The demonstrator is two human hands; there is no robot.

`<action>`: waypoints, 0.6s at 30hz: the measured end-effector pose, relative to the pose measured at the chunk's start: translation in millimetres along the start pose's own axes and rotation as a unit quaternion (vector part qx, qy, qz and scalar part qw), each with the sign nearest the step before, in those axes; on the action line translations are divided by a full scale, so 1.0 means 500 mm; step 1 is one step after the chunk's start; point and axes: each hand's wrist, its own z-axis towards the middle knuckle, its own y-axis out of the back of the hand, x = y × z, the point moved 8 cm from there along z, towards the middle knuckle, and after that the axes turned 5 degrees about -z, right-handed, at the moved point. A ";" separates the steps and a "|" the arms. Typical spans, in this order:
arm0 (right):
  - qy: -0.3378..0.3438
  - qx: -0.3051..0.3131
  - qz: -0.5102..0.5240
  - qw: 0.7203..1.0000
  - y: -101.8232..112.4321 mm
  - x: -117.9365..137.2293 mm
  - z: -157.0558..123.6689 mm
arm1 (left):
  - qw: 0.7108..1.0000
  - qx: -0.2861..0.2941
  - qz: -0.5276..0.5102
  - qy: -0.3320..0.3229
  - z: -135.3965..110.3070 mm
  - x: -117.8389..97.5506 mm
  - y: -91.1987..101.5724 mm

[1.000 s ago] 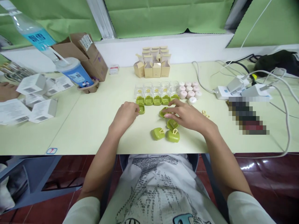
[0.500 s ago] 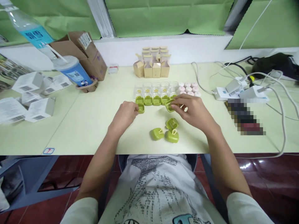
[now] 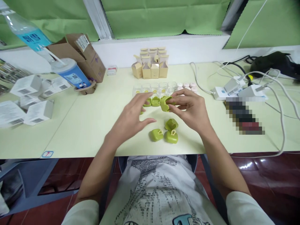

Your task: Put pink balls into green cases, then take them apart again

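Observation:
My right hand (image 3: 189, 107) pinches a small green plastic case (image 3: 165, 104) between thumb and fingers, above the table. To its left my left hand (image 3: 132, 117) is open, thumb and fingers spread, with nothing in it. Behind the hands runs a row of green cases (image 3: 155, 101), partly covered by the left hand. Nearer the table edge lie a green case standing open (image 3: 171, 124) and two closed-looking green pieces, one on the left (image 3: 157, 135) and one on the right (image 3: 172, 137), each with a pale loop.
Clear plastic cups (image 3: 154, 89) with yellow marks and pinkish round pieces (image 3: 186, 85) stand behind the row. Small tan boxes (image 3: 150, 70) are near the wall. White boxes (image 3: 38, 111), a cup (image 3: 72, 73) and a bottle (image 3: 30, 36) stand left; a power strip (image 3: 221, 93) with cables lies right.
My left hand has let go of the small green case at the row's left end, opened and moved right. The green case in my right hand has turned and shifted slightly left.

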 end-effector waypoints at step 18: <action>0.178 0.091 -0.017 0.980 -0.031 0.056 -0.015 | 0.991 0.045 -0.112 -0.054 0.019 -0.024 -0.021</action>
